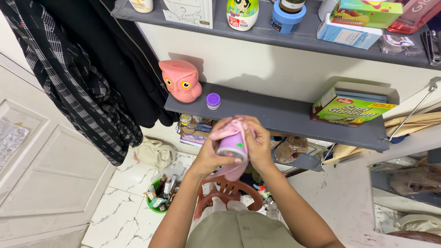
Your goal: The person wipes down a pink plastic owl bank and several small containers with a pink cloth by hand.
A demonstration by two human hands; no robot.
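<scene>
Both my hands meet in front of a grey wall shelf (294,117). My left hand (212,149) grips a small lilac bottle (232,146) from the left. My right hand (258,143) presses a pink cloth (236,127) over the bottle's top and side; the cloth's tail hangs below the bottle. On the shelf behind stand a pink owl money box (181,80) and a small jar with a purple lid (213,101).
A green and red carton (349,109) lies on the shelf's right end. An upper grey shelf (275,34) carries bottles, jars and boxes. Dark clothes (87,69) hang at left. A red plastic chair (227,195) and a green basket (161,193) of small items sit on the white floor.
</scene>
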